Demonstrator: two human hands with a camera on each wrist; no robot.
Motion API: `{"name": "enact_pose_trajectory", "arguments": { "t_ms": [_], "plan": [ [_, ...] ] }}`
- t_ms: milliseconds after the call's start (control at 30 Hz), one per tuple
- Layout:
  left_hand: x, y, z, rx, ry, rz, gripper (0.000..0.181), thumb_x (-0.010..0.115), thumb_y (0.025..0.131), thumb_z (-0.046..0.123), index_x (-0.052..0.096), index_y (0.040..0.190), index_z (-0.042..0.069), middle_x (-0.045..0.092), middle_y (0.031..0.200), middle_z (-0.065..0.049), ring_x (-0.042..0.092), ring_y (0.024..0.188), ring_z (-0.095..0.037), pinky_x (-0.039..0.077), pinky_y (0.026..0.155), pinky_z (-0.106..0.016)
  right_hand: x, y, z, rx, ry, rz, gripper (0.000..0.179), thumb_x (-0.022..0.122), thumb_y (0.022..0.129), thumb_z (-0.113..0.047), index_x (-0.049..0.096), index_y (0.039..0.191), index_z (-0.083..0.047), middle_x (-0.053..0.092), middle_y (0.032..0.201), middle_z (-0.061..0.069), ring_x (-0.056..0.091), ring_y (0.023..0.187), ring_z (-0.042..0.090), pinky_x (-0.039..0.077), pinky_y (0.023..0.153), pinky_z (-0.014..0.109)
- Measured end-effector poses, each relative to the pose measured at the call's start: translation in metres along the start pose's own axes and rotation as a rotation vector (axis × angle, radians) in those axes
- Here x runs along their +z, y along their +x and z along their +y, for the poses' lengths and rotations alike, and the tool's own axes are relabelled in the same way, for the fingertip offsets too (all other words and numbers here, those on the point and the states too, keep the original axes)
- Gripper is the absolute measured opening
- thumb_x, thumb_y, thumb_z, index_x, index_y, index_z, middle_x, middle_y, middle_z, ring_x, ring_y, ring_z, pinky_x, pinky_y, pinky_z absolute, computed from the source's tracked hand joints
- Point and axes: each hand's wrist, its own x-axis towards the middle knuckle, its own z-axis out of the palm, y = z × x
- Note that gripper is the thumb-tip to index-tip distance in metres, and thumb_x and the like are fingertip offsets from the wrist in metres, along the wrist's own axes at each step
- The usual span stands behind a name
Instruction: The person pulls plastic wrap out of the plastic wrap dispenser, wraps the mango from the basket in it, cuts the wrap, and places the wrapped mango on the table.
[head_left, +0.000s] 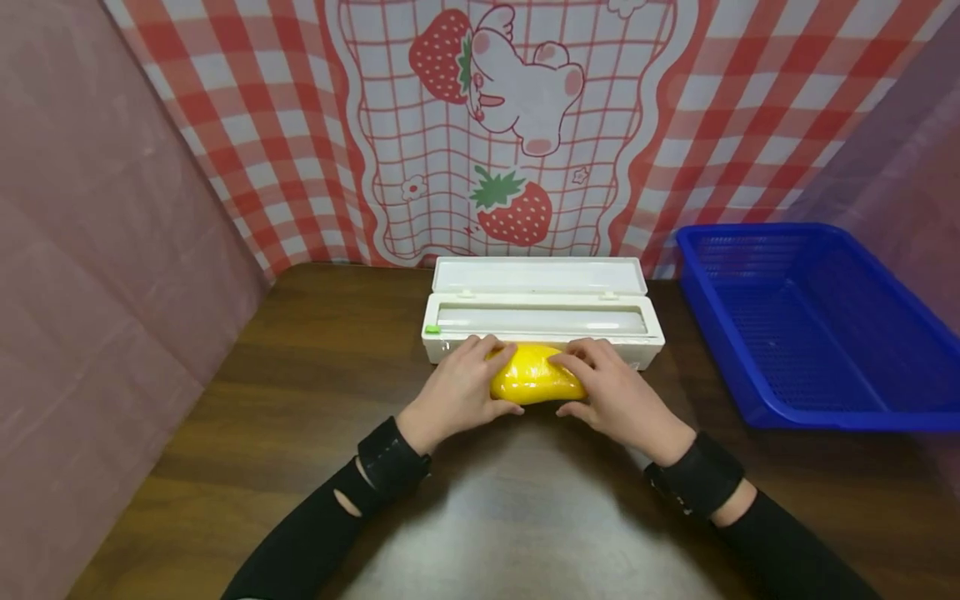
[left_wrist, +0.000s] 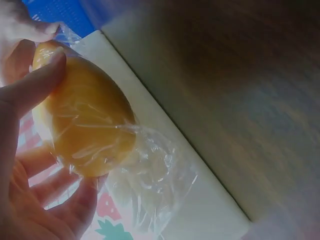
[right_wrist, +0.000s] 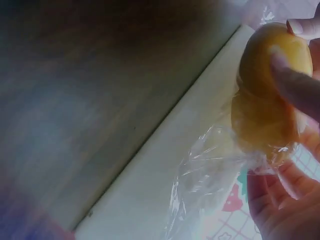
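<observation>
your left hand [head_left: 461, 387] and right hand [head_left: 621, 402] grip the yellow fruit [head_left: 531, 377]; wrapping appears underway. the next move likely calls for tucking the loose film [left_wrist: 159, 172].

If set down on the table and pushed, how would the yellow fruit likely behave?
The yellow fruit would probably roll unevenly, being rounded but elongated. It might slip, given its glossy plastic wrap. The wrap's loose end would likely flop, as it looks thin and crinkled.
</observation>
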Motion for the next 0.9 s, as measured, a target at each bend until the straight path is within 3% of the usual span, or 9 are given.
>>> {"name": "enact_pose_trajectory", "arguments": {
  "t_ms": [133,500,733,900],
  "plan": [
    [0.002,0.002,0.001,0.007,0.023,-0.009,0.085,0.064,0.067,0.067,0.053,0.128,0.009,0.052,0.111,-0.006,0.045,0.092,-0.019,0.043,0.081,-0.03,0.005,0.001,0.003,0.025,0.006,-0.006,0.065,0.081,0.064,-0.032,0.054,0.119,-0.01,0.047,0.113,0.009,0.043,0.101,0.022,0.042,0.085,0.037],
    [0.006,0.002,-0.004,-0.026,-0.031,-0.034,0.089,0.061,0.066,0.071,0.051,0.129,0.01,0.055,0.113,-0.004,0.049,0.1,-0.019,0.04,0.089,-0.031,0.008,0.003,0.009,0.082,0.008,-0.043,0.073,0.078,0.066,-0.045,0.052,0.123,-0.007,0.054,0.111,0.009,0.049,0.097,0.021,0.044,0.083,0.038],
    [0.005,0.002,-0.004,-0.132,-0.137,-0.049,0.075,0.061,0.062,0.074,0.049,0.108,0.015,0.051,0.089,0.006,0.045,0.078,-0.011,0.041,0.07,-0.026,0.008,0.005,0.017,0.102,0.073,-0.07,0.071,0.076,0.065,-0.051,0.054,0.123,-0.016,0.058,0.107,0.0,0.052,0.088,0.013,0.045,0.076,0.035],
    [0.004,0.003,-0.007,-0.161,-0.208,-0.076,0.073,0.054,0.066,0.076,0.051,0.108,0.016,0.05,0.087,0.008,0.044,0.074,-0.009,0.039,0.065,-0.024,0.008,0.006,0.021,0.081,0.116,-0.053,0.062,0.075,0.067,-0.05,0.056,0.119,-0.021,0.058,0.103,-0.009,0.049,0.083,0.008,0.043,0.072,0.031]
  ]
}}
